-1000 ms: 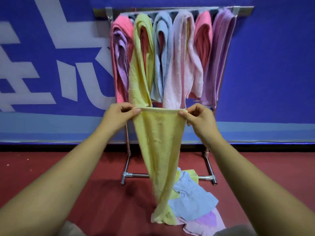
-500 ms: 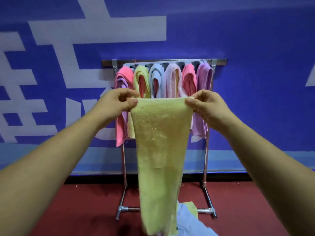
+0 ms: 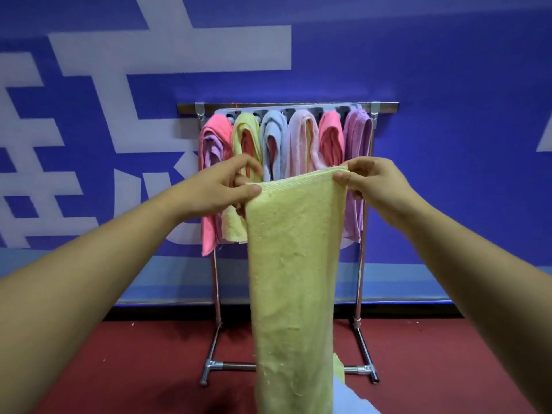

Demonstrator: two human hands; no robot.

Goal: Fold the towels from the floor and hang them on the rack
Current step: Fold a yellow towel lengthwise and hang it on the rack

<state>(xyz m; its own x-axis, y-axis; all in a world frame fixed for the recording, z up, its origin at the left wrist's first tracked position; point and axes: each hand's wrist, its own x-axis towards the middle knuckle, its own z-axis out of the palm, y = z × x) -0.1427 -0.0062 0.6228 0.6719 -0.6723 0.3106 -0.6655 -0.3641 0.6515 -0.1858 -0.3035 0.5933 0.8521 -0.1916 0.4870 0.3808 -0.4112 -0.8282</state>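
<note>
Yellow towel (image 3: pixel 294 273) is held at frame centre by its top corners, pinched between thumb and fingers of the left hand (image 3: pixel 222 189) and right hand (image 3: pixel 370 180), hanging long before the rack (image 3: pixel 286 106), whose six hung towels (image 3: pixel 273 141) and lower bars are partly hidden.

Fuzzy cloth, shiny metal
The yellow towel (image 3: pixel 294 264) is nubbly, linty terry cloth; the rack (image 3: pixel 286 106) behind is glossy polished metal tube.
</note>
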